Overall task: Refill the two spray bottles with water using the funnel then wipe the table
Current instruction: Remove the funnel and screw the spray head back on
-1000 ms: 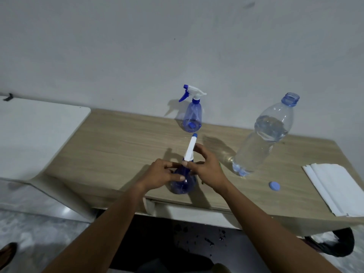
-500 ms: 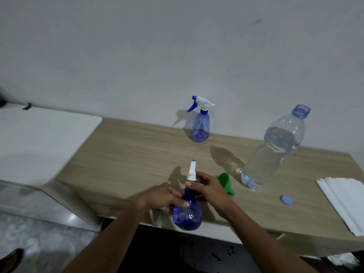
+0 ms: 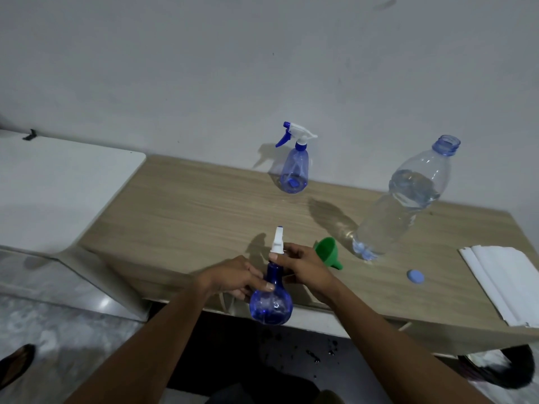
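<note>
A dark blue round spray bottle (image 3: 271, 306) is held over the table's near edge. My left hand (image 3: 233, 277) grips its neck and upper body. My right hand (image 3: 303, 269) pinches its white spray head (image 3: 277, 242) at the neck. A green funnel (image 3: 326, 252) lies on its side just right of my right hand. A second, pale blue spray bottle (image 3: 294, 173) with a white and blue trigger stands by the wall. An uncapped large water bottle (image 3: 408, 199), partly full, stands at the right.
The water bottle's blue cap (image 3: 415, 276) lies on the wooden table (image 3: 180, 217). A folded white cloth (image 3: 507, 281) rests at the right end. A white surface (image 3: 58, 188) adjoins the table on the left. A foot (image 3: 14, 365) shows on the floor, bottom left.
The dark blue bottle has come nearer to me, out over the table's front edge, both hands still on it. The green funnel, hidden before, is now in sight.
</note>
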{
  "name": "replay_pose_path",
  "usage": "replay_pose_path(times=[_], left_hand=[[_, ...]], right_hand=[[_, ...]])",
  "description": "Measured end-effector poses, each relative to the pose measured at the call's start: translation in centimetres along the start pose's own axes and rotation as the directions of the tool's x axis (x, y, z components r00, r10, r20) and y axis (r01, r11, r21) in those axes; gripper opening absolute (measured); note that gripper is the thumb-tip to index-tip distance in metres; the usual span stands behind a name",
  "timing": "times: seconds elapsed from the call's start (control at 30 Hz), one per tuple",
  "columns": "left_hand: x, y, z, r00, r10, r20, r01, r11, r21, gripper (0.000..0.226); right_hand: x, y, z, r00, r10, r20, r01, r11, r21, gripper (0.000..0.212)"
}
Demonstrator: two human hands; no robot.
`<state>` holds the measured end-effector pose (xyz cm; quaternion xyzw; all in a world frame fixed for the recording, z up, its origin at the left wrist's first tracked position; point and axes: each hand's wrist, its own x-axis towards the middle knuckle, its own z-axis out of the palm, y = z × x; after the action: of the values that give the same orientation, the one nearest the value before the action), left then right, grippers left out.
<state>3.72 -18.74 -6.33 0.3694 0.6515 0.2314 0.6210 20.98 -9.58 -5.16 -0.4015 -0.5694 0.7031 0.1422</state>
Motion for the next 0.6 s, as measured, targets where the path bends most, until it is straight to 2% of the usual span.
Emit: replay_pose_path(times=[0.37, 0.5, 0.6], left_hand=[[0.0, -0.5, 0.1, 1.0, -0.013, -0.001, 0.013, 1.0, 0.006, 0.03], [0.1, -0.9, -0.1, 1.0, -0.009, -0.001, 0.009, 1.0, 0.012, 0.039], [0.2, -1.2, -0.1, 1.0, -0.011, 0.022, 0.011, 1.0, 0.006, 0.045]], right_hand=[[0.4, 0.7, 0.0, 1.0, 0.015, -0.024, -0.017, 0.998, -0.057, 0.027], [0.4, 0.5, 0.2, 1.0, 0.007, -0.006, -0.007, 0.998, -0.063, 0.02], [0.3, 0.5, 0.3, 1.0, 0.026, 0.004, -0.026, 0.998, -0.052, 0.027]])
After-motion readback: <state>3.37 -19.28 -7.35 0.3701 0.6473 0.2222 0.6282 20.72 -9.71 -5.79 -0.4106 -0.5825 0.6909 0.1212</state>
